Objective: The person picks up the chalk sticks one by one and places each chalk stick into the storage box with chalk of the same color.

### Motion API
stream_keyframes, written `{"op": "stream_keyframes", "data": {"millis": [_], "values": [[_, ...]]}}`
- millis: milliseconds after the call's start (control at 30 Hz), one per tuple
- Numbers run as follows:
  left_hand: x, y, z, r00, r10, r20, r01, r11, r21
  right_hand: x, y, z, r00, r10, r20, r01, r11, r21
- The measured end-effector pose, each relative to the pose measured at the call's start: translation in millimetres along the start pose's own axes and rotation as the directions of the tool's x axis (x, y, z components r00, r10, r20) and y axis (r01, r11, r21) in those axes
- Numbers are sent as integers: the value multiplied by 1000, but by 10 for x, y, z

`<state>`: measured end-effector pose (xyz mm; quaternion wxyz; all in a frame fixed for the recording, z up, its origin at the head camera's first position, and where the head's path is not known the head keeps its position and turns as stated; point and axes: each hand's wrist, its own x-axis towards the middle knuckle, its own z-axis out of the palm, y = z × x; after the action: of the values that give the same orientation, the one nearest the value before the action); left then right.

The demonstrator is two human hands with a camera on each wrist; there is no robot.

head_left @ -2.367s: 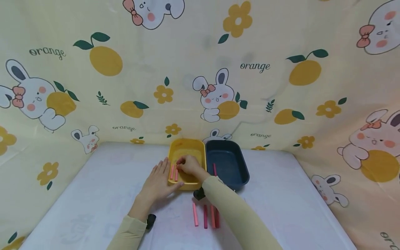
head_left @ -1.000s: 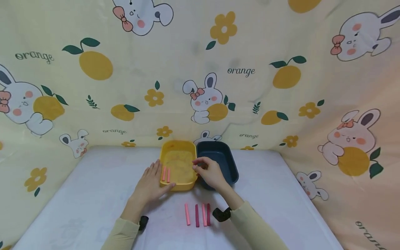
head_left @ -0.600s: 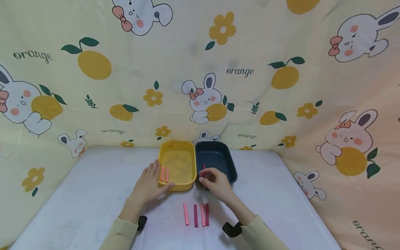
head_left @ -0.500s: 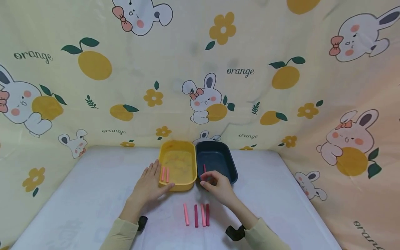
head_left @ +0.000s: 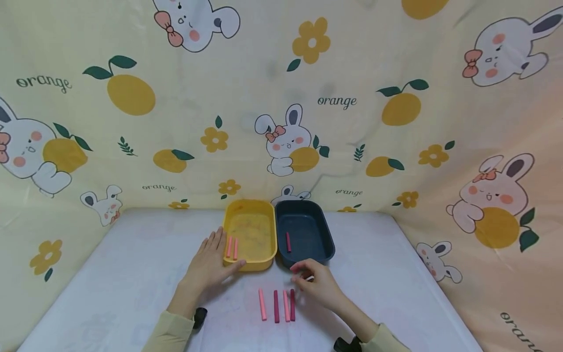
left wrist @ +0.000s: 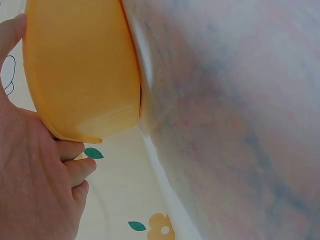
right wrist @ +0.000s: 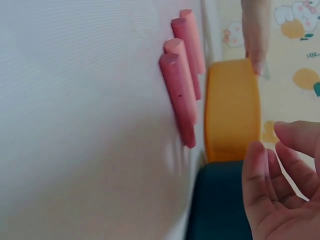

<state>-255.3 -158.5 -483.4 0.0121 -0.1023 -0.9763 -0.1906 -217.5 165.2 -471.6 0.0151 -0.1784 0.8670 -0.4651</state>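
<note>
My left hand (head_left: pixel 208 264) rests against the near-left corner of a yellow tray (head_left: pixel 259 222), fingers straight along its side and thumb at its front rim. Two light pink chalk sticks (head_left: pixel 235 248) lie in that tray. A dark pink chalk stick (head_left: pixel 288 242) lies in the dark blue tray (head_left: pixel 313 234). Just in front of the blue tray hovers my right hand (head_left: pixel 320 284), its thumb and fingers apart around nothing. Beside it on the table lie several more chalk sticks in a row, light pink (head_left: pixel 262 304) and dark pink (right wrist: pixel 177 97) alternating.
The two trays stand side by side near the back of a table with a white cover (head_left: pixel 145 274). A cream cloth (head_left: pixel 184 112) printed with rabbits and oranges hangs behind and at both sides. Black straps (head_left: pixel 200 318) sit on the wrists.
My right hand has gone from the yellow tray to the blue tray, then back toward me, leaving the dark pink chalk stick uncovered there. My left hand has stayed at the yellow tray.
</note>
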Motion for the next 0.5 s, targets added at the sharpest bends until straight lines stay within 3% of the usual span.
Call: {"op": "stream_keyframes", "data": {"millis": [500], "values": [[-1,7,-3,1000,-1,0,1,1000,0,-76,93,-5,977,110,185,-103,994,-47]]}}
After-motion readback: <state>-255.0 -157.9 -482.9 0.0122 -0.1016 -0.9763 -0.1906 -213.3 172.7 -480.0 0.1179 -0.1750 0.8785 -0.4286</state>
